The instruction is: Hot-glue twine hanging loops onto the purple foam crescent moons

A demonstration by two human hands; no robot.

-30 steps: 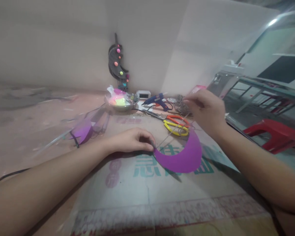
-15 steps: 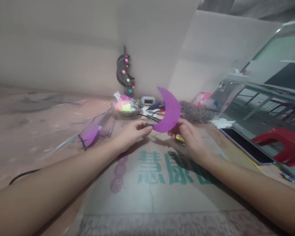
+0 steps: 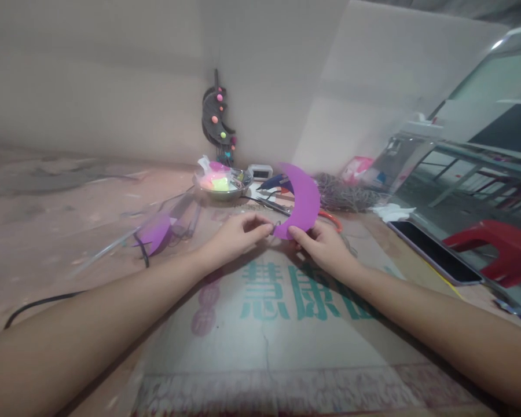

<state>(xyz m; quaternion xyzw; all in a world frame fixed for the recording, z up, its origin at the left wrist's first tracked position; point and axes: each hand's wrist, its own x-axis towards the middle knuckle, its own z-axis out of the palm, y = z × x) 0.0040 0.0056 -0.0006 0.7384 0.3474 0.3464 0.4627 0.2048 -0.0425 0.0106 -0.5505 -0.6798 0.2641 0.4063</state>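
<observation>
A purple crescent moon cutout is held up over the cardboard sheet, its curved side to the right. My right hand is closed on its lower part, thumb on the front face and fingers behind. Beside the lower tip, my left hand pinches a thin dark strand; whether the strand is fixed to the cutout I cannot tell. Orange scissor handles show behind my right hand. Left of my hands lies another purple piece with a dark cord.
Along the back stand a bowl of colourful clay, a small white device, a blue glue gun and grey yarn. A dark crescent with coloured balls leans on the wall. At right are a phone and a plastic jug.
The crescent has come slightly lower and turned a little. My right hand has shifted left along its lower edge, thumb now on the front. The orange handles have come into view.
</observation>
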